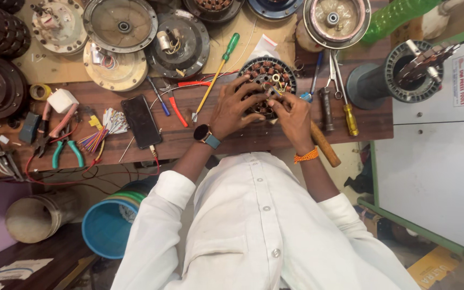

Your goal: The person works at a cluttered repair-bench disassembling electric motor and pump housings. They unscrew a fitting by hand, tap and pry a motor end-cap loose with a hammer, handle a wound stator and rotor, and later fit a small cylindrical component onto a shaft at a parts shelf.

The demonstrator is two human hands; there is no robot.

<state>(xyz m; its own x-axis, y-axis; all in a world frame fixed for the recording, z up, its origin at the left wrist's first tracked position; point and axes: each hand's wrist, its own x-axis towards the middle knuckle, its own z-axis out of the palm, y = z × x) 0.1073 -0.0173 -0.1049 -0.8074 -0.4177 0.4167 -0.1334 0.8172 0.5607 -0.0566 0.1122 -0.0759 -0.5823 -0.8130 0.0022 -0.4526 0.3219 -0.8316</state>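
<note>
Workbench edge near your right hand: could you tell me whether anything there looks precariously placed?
Yes: the wooden-handled tool beside the right hand pokes past the workbench edge, its handle hanging over open space.

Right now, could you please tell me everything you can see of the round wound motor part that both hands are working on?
The round wound motor part is a dark metal ring with copper-coloured coils packed around its slots and a few small metal bits on top. It lies flat on the brown wooden bench, near its front edge. The left hand grips its near-left side with spread fingers, while the right hand rests on its near-right side, fingertips pinching at the windings. A green-handled screwdriver lies just left of it.
</note>
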